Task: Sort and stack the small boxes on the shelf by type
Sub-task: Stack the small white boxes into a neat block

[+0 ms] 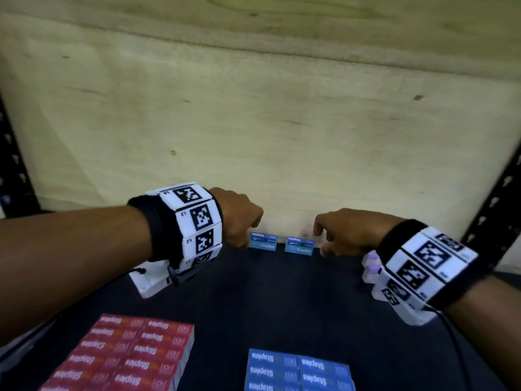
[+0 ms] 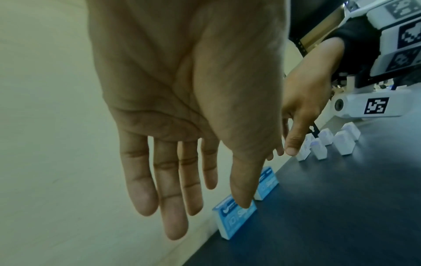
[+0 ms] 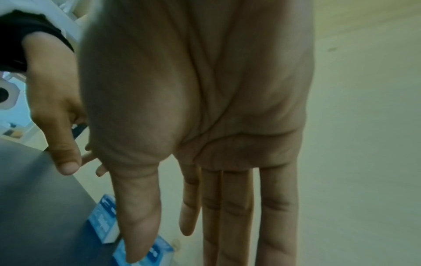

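Two small blue staples boxes stand side by side at the back of the dark shelf (image 1: pixel 282 300), against the plywood panel: a left box (image 1: pixel 263 242) and a right box (image 1: pixel 299 246). My left hand (image 1: pixel 242 221) hovers just left of the left box (image 2: pixel 234 219), fingers straight, thumb tip over its top edge. My right hand (image 1: pixel 341 232) sits just right of the right box (image 3: pixel 159 252), fingers straight, thumb over it. Neither hand holds anything. A red staples stack (image 1: pixel 127 354) lies front left and a blue staples stack (image 1: pixel 298 371) front centre.
Several small white containers (image 1: pixel 372 266) stand on the shelf under my right wrist. The plywood back panel (image 1: pixel 253 136) closes the shelf behind the boxes. Black perforated uprights frame it at the left (image 1: pixel 11 165) and right (image 1: pixel 496 210).
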### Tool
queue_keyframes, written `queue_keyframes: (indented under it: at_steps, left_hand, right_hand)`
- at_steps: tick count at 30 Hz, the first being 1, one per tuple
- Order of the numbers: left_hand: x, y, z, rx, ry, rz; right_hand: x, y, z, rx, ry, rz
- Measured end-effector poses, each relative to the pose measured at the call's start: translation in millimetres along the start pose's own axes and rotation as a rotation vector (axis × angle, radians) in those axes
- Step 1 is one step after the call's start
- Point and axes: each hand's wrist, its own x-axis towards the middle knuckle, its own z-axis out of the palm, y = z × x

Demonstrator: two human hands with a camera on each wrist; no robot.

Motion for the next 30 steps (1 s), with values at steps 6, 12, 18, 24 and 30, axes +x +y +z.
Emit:
queue_keyframes:
  at_steps: [6,12,18,24,30]
  left_hand:
    - [24,-2,6,0.042,0.015,0.024]
    - [39,1,5,0.052,-0.008,0.050]
    - [43,6,9,0.048,-0.025,0.065]
    - [19,14,3,-0.029,-0.112,0.152]
    - [-18,24,10,-0.097,-0.171,0.217]
  right_hand:
    - [30,-2,4,-0.053,-0.039,-0.030]
    - [41,-1,7,-0.043,-0.068,-0.043]
    - [33,2,7,-0.006,-0.082,-0.071]
    - [9,1,7,0.044,-0.146,-0.094]
    - [-21,-6,14,0.123,-0.164,-0.139]
